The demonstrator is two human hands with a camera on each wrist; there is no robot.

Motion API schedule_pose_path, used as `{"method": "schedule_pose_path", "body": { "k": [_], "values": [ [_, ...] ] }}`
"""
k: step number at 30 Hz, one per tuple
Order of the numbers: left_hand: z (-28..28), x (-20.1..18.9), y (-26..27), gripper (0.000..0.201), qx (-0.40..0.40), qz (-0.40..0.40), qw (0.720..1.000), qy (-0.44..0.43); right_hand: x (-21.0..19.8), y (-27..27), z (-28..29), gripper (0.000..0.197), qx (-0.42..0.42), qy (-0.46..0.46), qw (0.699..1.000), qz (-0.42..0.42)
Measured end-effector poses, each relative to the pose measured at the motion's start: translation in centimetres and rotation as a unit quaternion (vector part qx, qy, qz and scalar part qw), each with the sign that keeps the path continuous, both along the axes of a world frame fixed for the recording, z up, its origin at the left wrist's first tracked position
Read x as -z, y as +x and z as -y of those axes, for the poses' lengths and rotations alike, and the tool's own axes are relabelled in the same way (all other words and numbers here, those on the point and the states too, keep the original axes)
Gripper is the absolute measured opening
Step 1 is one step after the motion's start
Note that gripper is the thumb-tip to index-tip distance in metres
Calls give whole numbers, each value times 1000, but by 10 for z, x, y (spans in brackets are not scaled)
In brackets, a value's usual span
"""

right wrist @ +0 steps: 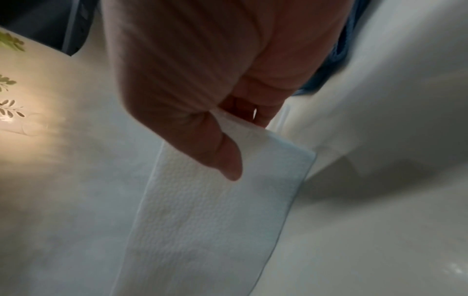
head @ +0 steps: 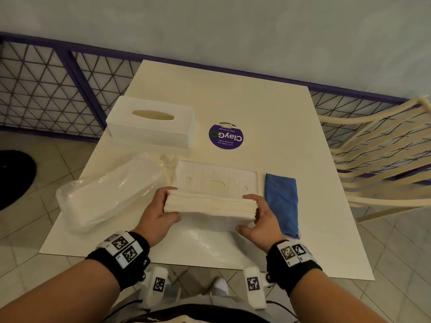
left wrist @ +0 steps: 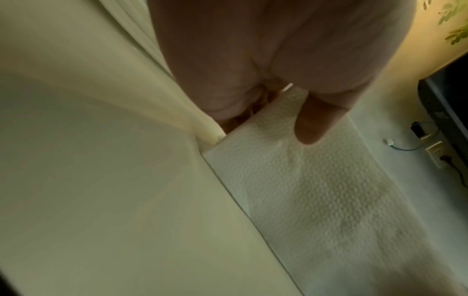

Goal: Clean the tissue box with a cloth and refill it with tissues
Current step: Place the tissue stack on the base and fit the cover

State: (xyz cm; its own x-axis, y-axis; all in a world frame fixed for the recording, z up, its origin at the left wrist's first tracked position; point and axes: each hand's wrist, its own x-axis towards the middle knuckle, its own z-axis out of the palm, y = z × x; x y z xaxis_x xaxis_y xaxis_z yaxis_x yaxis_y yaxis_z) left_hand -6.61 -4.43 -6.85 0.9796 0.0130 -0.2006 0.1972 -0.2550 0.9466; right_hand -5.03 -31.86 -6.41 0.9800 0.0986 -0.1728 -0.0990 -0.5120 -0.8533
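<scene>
Tissue stack (head: 211,207): one, held over the table (head: 268,127), just in front of the box's loose panel (head: 217,180).
Left hand (head: 155,215): fingers curled round the stack's left end.
Right hand (head: 260,221): clasping the right end.
Tissue box (head: 151,123): one, behind the stack, to the left.
Cloth (head: 283,201): one, blue, right of the stack.
Bag (head: 109,194): one, left of the stack.

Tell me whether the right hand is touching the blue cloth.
Cannot tell. In the head view the right hand grips the tissue stack right beside the blue cloth; no clear gap shows.
</scene>
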Motion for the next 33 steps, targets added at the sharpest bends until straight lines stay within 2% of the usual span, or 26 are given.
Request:
{"method": "schedule_pose_path", "body": {
  "k": [4, 9, 14, 17, 19, 22, 27, 33],
  "values": [
    [0, 4, 0, 69, 17, -19, 999, -19, -1, -1, -4, 69, 1, 0, 1000, -7],
    [-2, 9, 0, 76, 21, -43, 998, 42, 0, -1, -2, 58, 10, 12, 1000, -10],
    [0, -6, 10, 50, 7, -30, 995, 95, -4, 7, 1, 39, 53, 45, 996, -51],
    [1, -24, 34, 52, -5, -35, 995, 93, -18, 31, 2, 55, 97, 92, 989, -71],
    [5, -34, 54, 55, -25, -50, 995, 84, -26, 50, 1, 62, 114, 74, 988, -70],
    [12, -38, 77, 54, -39, -70, 991, 109, -30, 72, -2, 65, 117, 1, 990, -85],
    [18, -20, 92, 54, -36, -92, 982, 161, -23, 86, -8, 62, 113, -65, 985, -115],
    [22, -1, 91, 65, 5, -61, 965, 254, -13, 93, -12, 57, 130, -105, 976, -139]
  ]
}}
